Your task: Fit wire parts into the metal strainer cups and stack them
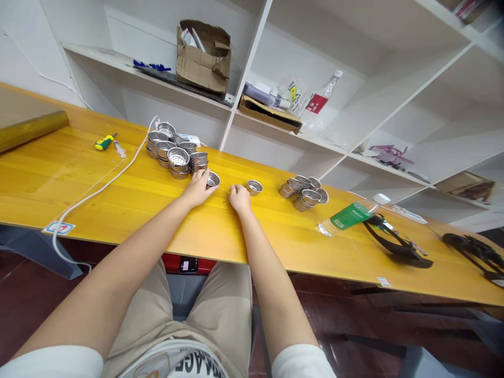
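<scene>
My left hand [197, 190] is closed around the near side of a small perforated metal cup [213, 179] that rests on the yellow table. My right hand [240, 199] is closed in a pinch, with a thin dark wire [225, 195] showing at its fingertips. Just beyond the right hand stands another perforated metal cup [254, 187], untouched. Close behind my left hand are stacks of similar cups [178, 157]. A second group of stacked cups [309, 197] stands farther right.
A white cable [114, 181] crosses the table [129, 210] at left, near a screwdriver [105, 142]. On the right lie a green-labelled bottle [352, 214] and a black strapped headset [396, 247]. White shelves [212, 118] rise behind, holding a torn cardboard box [203, 60].
</scene>
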`<state>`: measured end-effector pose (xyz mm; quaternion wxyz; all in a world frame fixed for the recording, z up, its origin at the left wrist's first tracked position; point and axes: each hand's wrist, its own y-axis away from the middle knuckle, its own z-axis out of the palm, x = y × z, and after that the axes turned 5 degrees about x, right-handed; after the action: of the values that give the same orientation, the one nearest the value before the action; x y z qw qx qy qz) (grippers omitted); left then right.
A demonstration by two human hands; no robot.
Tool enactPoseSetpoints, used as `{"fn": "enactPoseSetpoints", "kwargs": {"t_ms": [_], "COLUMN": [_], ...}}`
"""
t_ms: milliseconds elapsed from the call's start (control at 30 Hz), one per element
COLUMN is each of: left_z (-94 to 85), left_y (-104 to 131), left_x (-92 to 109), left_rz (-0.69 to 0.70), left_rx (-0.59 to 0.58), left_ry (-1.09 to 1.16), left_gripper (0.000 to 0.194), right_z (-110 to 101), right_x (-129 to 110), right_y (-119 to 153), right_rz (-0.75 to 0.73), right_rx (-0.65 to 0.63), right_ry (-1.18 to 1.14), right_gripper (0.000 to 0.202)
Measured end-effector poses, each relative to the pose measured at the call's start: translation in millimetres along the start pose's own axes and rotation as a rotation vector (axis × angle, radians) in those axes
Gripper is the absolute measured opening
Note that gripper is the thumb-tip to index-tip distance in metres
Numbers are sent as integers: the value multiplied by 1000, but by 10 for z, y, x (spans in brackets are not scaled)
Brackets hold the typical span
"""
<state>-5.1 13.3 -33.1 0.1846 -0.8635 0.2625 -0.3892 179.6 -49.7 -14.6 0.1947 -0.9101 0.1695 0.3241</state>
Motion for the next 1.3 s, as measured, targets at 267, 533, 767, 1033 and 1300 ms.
{"fn": "enactPoseSetpoints", "kwargs": {"t_ms": [267, 533, 767, 1033, 1300], "left_z": [-173, -177, -164, -146, -139], "left_y": [54, -3, -9, -4, 3], "left_x": [71, 30, 4, 6, -6], "left_rz": [8, 25, -16, -26, -47], "left_rx": [-16, 57, 78, 99, 76], "left_ry": [70, 61, 92, 109, 109], "left_gripper": [106, 73, 73, 73, 75], "right_z": [-71, -63, -43, -38, -184], "right_x": [-50, -47, -23, -12, 63], "right_y": [58, 54, 37, 47, 6], "right_rz": [-81, -77, -100, -115, -141], "right_rx": [-7, -30, -24, 12, 501], "right_ry": [215, 261, 226, 170, 163], "right_gripper": [30, 28, 24, 22, 33]}}
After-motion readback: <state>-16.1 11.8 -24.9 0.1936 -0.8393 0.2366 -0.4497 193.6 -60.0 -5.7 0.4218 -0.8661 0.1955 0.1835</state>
